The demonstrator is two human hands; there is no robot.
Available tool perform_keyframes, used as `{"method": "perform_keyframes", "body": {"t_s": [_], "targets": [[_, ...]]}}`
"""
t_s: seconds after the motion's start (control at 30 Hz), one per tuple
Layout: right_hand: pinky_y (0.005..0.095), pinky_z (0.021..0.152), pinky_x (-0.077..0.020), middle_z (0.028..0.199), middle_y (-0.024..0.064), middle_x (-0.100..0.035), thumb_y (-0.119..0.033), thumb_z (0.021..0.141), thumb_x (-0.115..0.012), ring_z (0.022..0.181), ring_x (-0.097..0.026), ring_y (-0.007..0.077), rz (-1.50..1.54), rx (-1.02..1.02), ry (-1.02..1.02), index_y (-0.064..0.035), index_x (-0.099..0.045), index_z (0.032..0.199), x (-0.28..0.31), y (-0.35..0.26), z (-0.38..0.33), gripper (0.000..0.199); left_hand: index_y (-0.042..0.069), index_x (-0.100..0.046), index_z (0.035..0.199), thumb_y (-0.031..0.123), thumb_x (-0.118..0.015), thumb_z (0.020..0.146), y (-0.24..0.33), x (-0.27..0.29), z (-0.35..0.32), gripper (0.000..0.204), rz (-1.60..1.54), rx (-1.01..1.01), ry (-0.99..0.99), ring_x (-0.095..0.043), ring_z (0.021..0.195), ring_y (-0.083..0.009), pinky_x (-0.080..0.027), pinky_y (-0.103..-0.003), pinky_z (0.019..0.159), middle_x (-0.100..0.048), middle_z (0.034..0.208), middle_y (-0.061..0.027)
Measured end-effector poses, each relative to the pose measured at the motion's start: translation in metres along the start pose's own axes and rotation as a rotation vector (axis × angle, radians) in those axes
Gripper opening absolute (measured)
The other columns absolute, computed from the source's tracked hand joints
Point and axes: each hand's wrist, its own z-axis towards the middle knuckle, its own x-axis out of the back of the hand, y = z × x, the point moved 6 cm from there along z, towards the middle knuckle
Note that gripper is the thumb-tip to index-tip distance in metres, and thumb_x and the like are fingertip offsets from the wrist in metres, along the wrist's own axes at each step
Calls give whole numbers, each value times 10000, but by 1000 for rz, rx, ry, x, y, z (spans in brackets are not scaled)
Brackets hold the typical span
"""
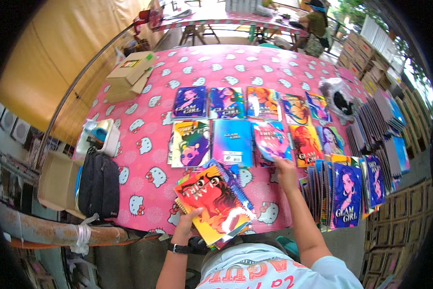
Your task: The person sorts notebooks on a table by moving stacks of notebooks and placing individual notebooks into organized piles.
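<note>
Several notebooks sit clasped in left fingers; right fingers pinch another notebook

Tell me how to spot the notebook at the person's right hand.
Start with the big pink table and find the two rows of notebooks on it. In the nearer row, take the third from the left, a pink-and-blue notebook. Unlike the blue notebook to its left and the orange one to its right, it has the right hand at its lower corner.
</note>
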Motion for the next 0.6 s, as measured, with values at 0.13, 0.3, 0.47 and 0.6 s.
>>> {"method": "perform_keyframes", "body": {"t_s": [0.13, 0.3, 0.47, 0.6], "targets": [[363, 662, -474, 849, 109, -634, -19, 668, -584, 770, -591, 280, 114, 370, -17, -53, -623, 973, 52, -143, -8, 310, 66, -509, 1079, 300, -600, 832, 12, -8, -13, 352, -81, -140, 116, -616, 816, -197, -522, -337, 713, -599, 1002, -78], [364, 788, -464, 983, 95, -631, -111, 744, -602, 883, -579, 254, 501, 679, -942, -44, -627, 1011, -19, -205, -87, 276, 76, -422, 1197, 274, -621, 809, -11, 8, -2, 479, -202, 71, -30, -608, 878, -216, -518, -371, 747, -580, 1038, -89], [352, 749, -465, 920, 119, -624, -31, 738, -546, 852, -587, 275, 396, 152, -273, -73, -633, 947, -49, -78, 91, 231, 70, -411, 1217, 137, -685, 739, -17, 21, -1, 555, -140, 92, 21, -599, 900, -199, -514, -349, 753, -582, 1046, -84], [393, 967, -374, 1294, 136, -465, -141, 743, -647, 1213, -414, 305, -470, 41, -8, -99, -500, 1227, -74, 88, 200, 508, 58, -413, 1210, 107, -683, 730, -9, 5, -3, 553, -117, 103, 30, -590, 930, -191, -506, -339, 778, -581, 1043, -85]]}}
